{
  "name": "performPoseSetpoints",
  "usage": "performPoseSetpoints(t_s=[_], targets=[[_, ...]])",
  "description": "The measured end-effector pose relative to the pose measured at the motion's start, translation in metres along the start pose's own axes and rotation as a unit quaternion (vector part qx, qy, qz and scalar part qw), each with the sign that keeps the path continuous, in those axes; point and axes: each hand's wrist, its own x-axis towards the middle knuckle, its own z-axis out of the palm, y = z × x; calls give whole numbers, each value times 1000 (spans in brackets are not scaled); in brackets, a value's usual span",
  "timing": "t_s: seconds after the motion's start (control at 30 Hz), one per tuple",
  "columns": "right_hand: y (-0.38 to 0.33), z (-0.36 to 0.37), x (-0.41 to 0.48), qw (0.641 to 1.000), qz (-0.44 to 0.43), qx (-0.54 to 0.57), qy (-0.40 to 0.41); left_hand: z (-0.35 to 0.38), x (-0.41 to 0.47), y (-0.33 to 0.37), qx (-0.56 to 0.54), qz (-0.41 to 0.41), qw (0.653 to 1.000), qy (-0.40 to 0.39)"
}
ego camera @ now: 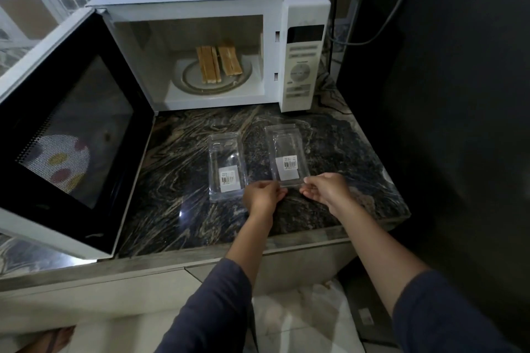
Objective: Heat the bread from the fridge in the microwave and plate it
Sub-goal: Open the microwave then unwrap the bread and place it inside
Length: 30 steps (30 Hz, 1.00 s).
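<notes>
Sleeved arms reach over the counter (344, 169), and the left hand (265, 195) and right hand (324, 190) both pinch the near edge of the right pack (288, 149), clear and empty-looking like the left pack (226, 163). Bread (218, 64) lies on the turntable inside the microwave (304, 71), whose door (71, 134) stands wide open. Best to lay the pack flat, clear of the door's swing, then shut the door firmly

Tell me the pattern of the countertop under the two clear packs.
Dark stone with swirling pale and tan veins; the countertop shows best in the head view.
</notes>
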Motion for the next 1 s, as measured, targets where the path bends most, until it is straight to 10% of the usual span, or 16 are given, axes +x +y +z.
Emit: performPoseSetpoints(t_s=[0.77,1.0], targets=[[-4,3,-2,995,-29,-69,68,1,1,0,56,13,998,25],[-2,-1,-6,959,-99,-242,107,-2,-11,6,135,50,989,-11]])
